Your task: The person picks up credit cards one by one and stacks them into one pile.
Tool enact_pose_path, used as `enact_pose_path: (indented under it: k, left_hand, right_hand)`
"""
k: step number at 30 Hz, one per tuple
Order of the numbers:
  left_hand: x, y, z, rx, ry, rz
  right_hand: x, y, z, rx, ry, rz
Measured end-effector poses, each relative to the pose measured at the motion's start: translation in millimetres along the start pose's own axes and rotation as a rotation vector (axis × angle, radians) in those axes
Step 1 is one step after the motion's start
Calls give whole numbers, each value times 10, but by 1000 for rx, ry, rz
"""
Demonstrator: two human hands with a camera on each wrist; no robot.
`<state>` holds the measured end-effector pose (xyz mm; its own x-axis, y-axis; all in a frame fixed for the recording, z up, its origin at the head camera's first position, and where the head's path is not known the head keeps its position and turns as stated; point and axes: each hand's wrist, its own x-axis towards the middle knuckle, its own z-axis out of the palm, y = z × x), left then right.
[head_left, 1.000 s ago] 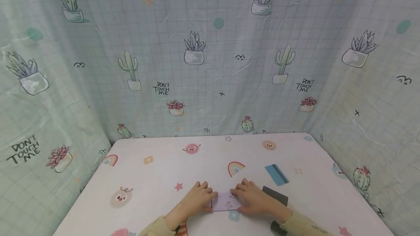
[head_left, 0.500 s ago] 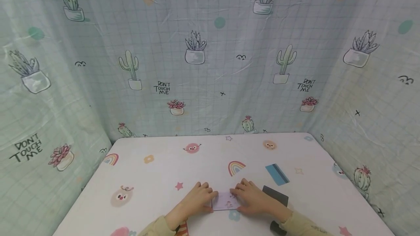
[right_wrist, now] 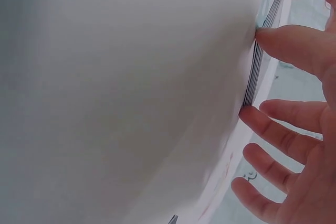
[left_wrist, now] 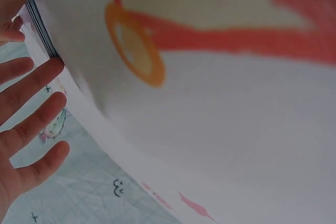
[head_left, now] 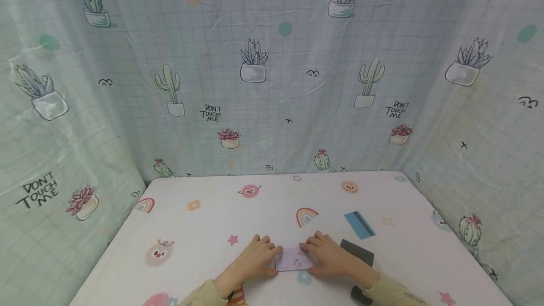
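A flat stack of cards [head_left: 292, 259] with a lilac printed top lies on the table between both hands. Its layered edge shows as thin dark and light lines in both wrist views. My left hand [head_left: 257, 259] holds the stack's left end, thumb at the near corner and fingers at the far one. At the right end, my right hand [head_left: 329, 258] grips it likewise. In the left wrist view the other fingers [left_wrist: 39, 124] are spread beside the stack's edge [left_wrist: 42, 24]. The right wrist view shows the thumb [right_wrist: 289, 43] against the layered edge [right_wrist: 254, 72].
A blue card [head_left: 359, 225] with a dark stripe lies behind the right hand. Closer in, a dark grey flat rectangle [head_left: 359, 250] is partly covered by the right wrist. A black rounded object [head_left: 361, 295] shows below that forearm. The white tabletop [head_left: 191, 230] carries printed pictures; a cactus-patterned curtain [head_left: 272, 145] surrounds it.
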<state>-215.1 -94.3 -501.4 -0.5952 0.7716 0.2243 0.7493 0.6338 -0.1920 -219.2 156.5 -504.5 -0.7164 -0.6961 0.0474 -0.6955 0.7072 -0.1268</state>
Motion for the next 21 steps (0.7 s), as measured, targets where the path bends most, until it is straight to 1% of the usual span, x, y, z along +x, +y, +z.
enact_pose_path:
  k: [5, 9, 13, 17, 21]
  left_hand:
    - [5, -5, 5, 1, -4, -9]
    - [-1, -8, 12, 7, -11, -10]
    - [-3, -9, 20, 16, -2, 1]
    - [-4, 3, 14, 52, 23, 8]
    - [-17, 41, 9, 108, 19, -5]
  right_hand:
    - [-22, -7, -12, 7, 19, -13]
    - [-41, -12, -19, 32, 10, -6]
    - [-66, 1, -16, 45, 9, -5]
    - [-105, 29, -4, 49, 23, -16]
    - [-167, 49, 7, 51, 27, -2]
